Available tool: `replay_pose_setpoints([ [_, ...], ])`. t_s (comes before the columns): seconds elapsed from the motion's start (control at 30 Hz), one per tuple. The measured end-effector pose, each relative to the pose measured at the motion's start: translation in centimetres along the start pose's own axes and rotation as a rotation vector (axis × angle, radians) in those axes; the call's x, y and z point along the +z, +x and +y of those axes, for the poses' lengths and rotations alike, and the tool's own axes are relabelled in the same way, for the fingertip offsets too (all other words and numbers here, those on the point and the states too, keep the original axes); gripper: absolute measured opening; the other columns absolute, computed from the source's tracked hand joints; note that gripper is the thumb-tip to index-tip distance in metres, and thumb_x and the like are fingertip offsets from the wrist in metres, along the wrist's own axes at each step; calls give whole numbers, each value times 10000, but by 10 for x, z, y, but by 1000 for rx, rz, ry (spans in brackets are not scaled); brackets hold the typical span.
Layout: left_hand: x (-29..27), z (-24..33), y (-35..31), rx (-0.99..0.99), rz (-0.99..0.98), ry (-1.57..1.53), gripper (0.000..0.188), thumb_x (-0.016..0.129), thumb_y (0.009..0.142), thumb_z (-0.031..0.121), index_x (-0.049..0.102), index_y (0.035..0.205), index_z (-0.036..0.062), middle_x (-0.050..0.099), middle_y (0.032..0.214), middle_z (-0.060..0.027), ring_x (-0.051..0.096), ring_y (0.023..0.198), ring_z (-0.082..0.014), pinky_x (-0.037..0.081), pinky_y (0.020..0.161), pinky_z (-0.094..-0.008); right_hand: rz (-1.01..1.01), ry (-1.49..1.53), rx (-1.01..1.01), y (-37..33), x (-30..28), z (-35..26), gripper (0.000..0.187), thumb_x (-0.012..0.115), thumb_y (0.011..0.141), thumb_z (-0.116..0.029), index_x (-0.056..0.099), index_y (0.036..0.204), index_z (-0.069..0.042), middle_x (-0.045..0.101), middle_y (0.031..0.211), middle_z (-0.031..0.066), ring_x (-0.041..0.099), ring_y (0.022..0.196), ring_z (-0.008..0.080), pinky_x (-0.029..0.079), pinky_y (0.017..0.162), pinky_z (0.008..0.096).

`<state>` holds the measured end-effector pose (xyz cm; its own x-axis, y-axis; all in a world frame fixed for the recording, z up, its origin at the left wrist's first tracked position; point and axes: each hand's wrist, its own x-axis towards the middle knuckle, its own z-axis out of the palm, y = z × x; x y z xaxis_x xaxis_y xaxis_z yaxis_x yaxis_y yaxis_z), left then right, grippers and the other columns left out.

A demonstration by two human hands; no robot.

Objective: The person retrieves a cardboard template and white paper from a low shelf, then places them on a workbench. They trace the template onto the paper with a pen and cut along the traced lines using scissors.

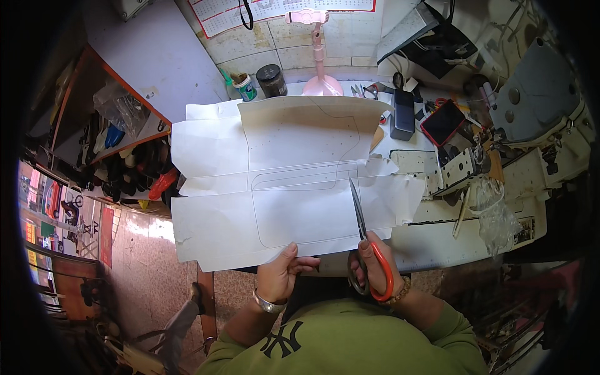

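A large white paper sheet [275, 206] with a pencilled outline lies spread over the table's near edge. My left hand [280, 272] pinches its near edge between thumb and fingers. My right hand [375, 262] grips scissors [360, 219] with orange handles. Their long blades point away from me and are closed into the sheet's right part, along a cut that runs up from the near edge. A second paper pattern piece [306, 131] lies behind it, partly overlapping.
A sewing machine [537, 106] stands at the right. Behind the paper are a pink stand [320, 62], two small jars [259, 81], a dark box [402, 112] and a red phone [444, 122]. A plastic bag [497, 215] lies at right. Shelves with shoes [119, 150] stand left.
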<state>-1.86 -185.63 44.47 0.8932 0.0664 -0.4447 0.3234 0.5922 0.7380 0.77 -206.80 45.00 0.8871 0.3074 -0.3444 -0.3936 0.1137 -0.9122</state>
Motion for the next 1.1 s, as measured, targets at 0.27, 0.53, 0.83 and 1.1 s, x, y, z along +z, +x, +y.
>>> replay_pose_setpoints([
  [0.27, -1, -1, 0, -2, -3, 1, 229, 503, 984, 148, 526, 1054, -69, 648, 884, -168, 701, 799, -317, 590, 653, -345, 3, -10, 11, 0, -1, 1, 557, 497, 921, -580, 461, 923, -24, 515, 625, 22, 468, 444, 71, 381, 401, 224],
  [0.53, 1, 2, -5, -36, 7, 24, 229, 499, 988, 156, 511, 1069, -59, 624, 907, -151, 693, 821, -331, 582, 683, -387, -2, -83, -30, 3, -2, -3, 579, 460, 924, -609, 460, 948, -30, 506, 596, 26, 485, 458, 85, 396, 420, 236],
  [0.83, -5, -4, -3, -73, 0, 14, 226, 508, 987, 169, 521, 1050, -48, 629, 891, -143, 694, 821, -329, 581, 687, -382, -1, -67, -5, 2, -1, -5, 576, 463, 924, -608, 465, 946, -33, 482, 561, 11, 451, 437, 76, 367, 411, 226],
  [1.1, -6, -3, -4, -45, -25, 14, 242, 508, 986, 160, 507, 1098, -55, 629, 910, -148, 694, 824, -331, 582, 677, -373, 9, -90, -21, 3, -3, -2, 569, 465, 921, -612, 463, 940, -44, 483, 562, 10, 456, 441, 69, 358, 402, 222],
])
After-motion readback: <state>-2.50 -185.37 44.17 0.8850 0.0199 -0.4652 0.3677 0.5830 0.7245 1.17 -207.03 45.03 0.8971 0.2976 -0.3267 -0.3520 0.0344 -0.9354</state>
